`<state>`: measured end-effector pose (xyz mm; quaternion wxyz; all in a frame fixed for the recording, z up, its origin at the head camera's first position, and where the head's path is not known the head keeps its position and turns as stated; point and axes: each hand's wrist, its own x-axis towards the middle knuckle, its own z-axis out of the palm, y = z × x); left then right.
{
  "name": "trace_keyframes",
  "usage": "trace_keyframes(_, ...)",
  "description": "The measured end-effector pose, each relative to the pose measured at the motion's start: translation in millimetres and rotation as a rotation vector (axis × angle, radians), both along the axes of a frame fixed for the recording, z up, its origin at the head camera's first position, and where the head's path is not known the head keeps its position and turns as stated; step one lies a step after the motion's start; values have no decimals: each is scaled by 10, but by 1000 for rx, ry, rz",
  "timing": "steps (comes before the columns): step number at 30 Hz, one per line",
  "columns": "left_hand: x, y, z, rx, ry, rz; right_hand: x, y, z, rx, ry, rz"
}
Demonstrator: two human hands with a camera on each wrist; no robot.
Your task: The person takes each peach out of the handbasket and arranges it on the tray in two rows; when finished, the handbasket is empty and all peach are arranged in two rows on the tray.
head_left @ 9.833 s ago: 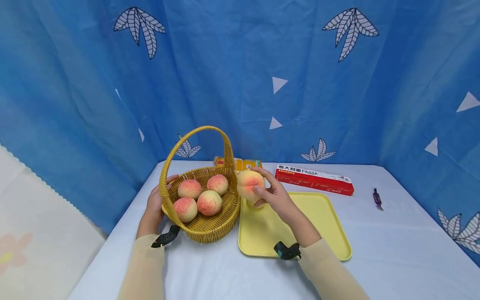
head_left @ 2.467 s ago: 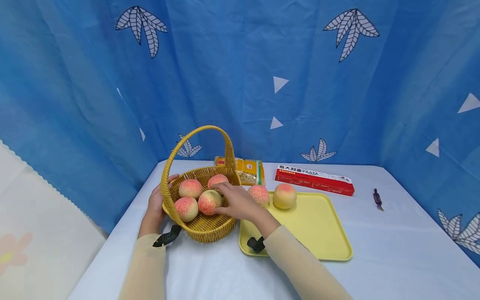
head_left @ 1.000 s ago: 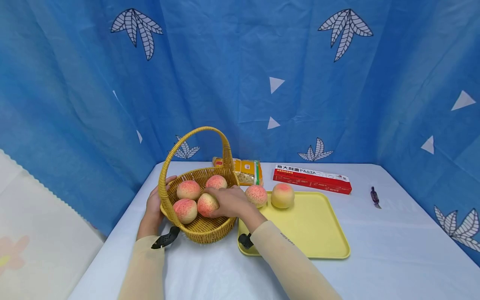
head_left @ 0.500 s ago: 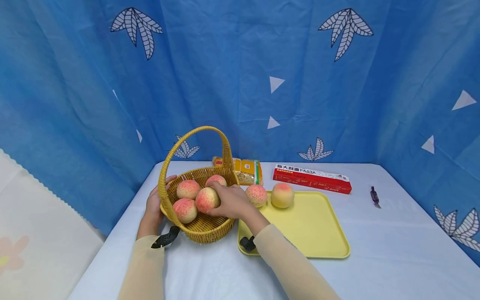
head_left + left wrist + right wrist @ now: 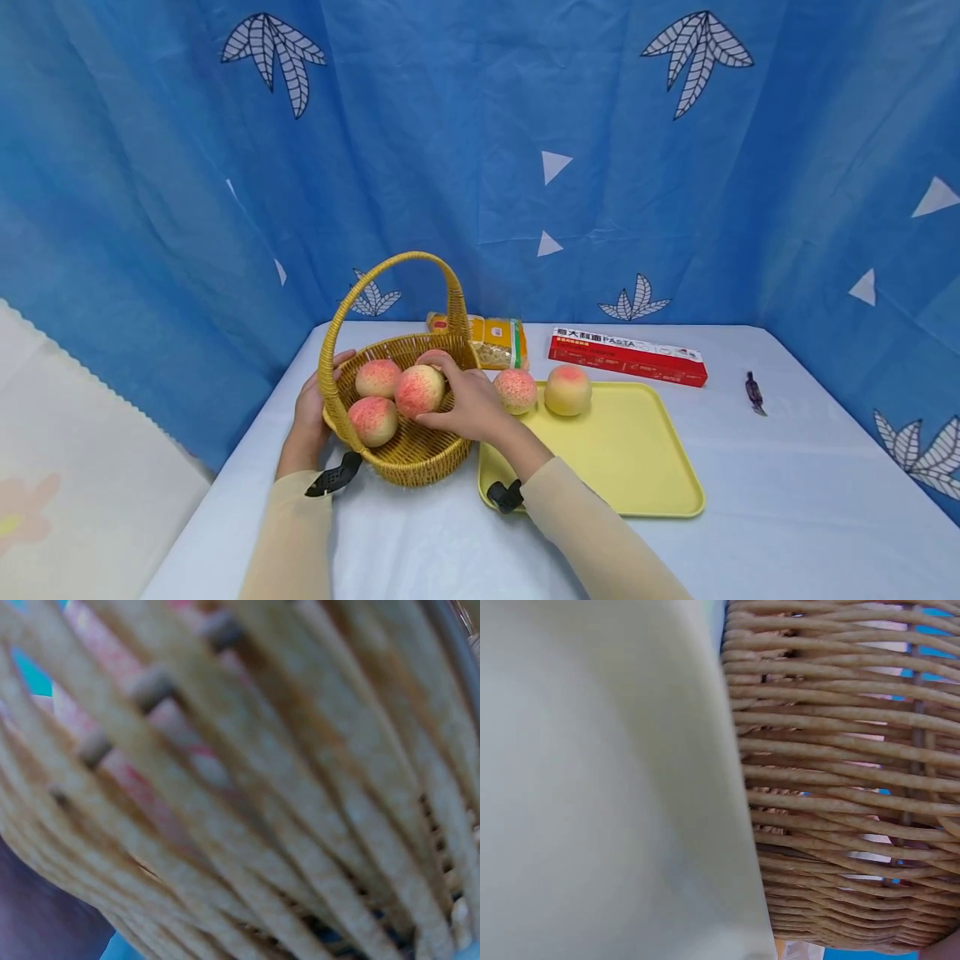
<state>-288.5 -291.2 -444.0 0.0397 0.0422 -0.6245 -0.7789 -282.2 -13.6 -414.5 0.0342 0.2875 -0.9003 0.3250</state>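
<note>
The right hand [image 5: 471,403] pinches a yellow-pink peach [image 5: 420,392] between thumb and fingers, above the floor of a yellow wicker basket [image 5: 420,472]. Around it in the basket lie a peach [image 5: 378,377] at the back left, a peach [image 5: 372,421] at the front left and one peach [image 5: 433,357] partly hidden behind the right hand. At the basket's left side, the left hand [image 5: 307,408] holds the wall near the rim; some of its fingers are hidden. Woven strands of the basket [image 5: 247,780] fill the left wrist view. Basket weave [image 5: 847,772] also appears in the right wrist view.
A yellow tray [image 5: 622,458] right of the basket bears a speckled peach [image 5: 516,392] and a paler peach [image 5: 567,390] along its back edge. Behind lie a pasta bag [image 5: 497,340] and a red pasta box [image 5: 627,358]. A small purple-wrapped item [image 5: 754,393] lies far right.
Two peaches have come to lie on the tray since the earliest frame. Lately the right hand has taken hold of another peach in the basket and raised it slightly. The left hand stays put.
</note>
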Motion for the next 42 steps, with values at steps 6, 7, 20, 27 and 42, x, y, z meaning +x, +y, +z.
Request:
trace_keyframes(6,-19,-4,-15,-1,8,0,75,87,7,-66,-59,20)
trace_keyframes(7,-19,-6,-19,-3,8,-1,90,106,11,-81,-75,29)
trace_keyframes(20,3,8,-15,-7,-5,-1,193,309,-7,-287,-225,172)
trace_keyframes(27,2,11,-6,-14,-10,11,235,392,26,-329,-270,204)
trace_keyframes(42,16,23,12,-23,-18,15,177,698,195,-474,-291,182)
